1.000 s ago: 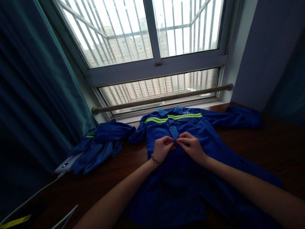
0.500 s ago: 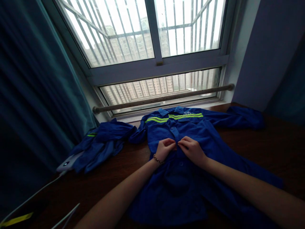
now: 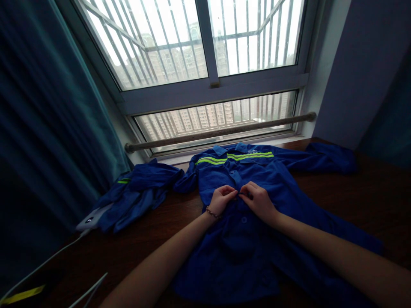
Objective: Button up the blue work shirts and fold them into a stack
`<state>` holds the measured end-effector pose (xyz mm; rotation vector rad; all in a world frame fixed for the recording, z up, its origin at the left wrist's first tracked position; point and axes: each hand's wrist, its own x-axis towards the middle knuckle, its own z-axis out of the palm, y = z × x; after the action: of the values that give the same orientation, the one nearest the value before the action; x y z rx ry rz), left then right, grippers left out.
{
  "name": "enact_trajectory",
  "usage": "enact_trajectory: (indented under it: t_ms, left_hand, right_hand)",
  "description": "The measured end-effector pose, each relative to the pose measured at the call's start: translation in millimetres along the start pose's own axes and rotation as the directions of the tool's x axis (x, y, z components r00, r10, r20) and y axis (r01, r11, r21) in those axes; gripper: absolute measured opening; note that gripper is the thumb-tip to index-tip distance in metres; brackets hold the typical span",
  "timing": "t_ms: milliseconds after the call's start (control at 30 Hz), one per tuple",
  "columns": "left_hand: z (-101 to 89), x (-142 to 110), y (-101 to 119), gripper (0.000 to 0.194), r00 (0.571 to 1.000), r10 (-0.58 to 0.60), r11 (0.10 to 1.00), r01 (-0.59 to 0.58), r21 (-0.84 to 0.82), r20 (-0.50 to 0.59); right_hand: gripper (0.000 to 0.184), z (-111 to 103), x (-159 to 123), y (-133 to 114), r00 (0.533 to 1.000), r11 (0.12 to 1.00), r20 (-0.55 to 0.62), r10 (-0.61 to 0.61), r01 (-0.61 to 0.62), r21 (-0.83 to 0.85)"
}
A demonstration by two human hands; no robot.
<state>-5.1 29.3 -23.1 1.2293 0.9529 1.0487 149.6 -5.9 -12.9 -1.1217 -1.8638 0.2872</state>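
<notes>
Both hands (image 3: 221, 200) (image 3: 258, 202) pinch the blue shirt (image 3: 236, 244), each grip closed.

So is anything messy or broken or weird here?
I can't see anything spilled or broken. One messy bit: the crumpled blue garment, to the left of the blue shirt, lies bunched up partly over a pale device, while the shirt is mostly spread out.

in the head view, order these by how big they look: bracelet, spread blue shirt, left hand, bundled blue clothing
Largest to smallest:
1. Spread blue shirt
2. Bundled blue clothing
3. Left hand
4. Bracelet
</notes>
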Motion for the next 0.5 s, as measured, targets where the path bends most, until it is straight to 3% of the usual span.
enact_trajectory:
  t_ms: [200, 400, 500]
  left_hand:
    - [-1.2, 1.5, -0.2, 0.032, 0.998, -0.061, 0.993, 0.062, -0.102, 0.009]
    - [0.9, 0.8, 2.8, 0.036, 0.993, -0.118, 0.969, 0.115, -0.218, 0.002]
    - [1.0, 0.8, 3.0, 0.038, 0.993, -0.114, 0.973, 0.112, -0.200, -0.001]
  right_hand:
    - [0.007, 1.3, 3.0, 3.1, 0.992, 0.979, 0.002, 0.123, -0.122, 0.164]
    - [0.009, 0.3, 4.8, 2.7, 0.985, 0.953, 0.029, 0.172, -0.173, 0.249]
    - [0.013, 2.0, 4.5, 5.5, 0.978, 0.931, 0.054, 0.200, -0.207, 0.299]
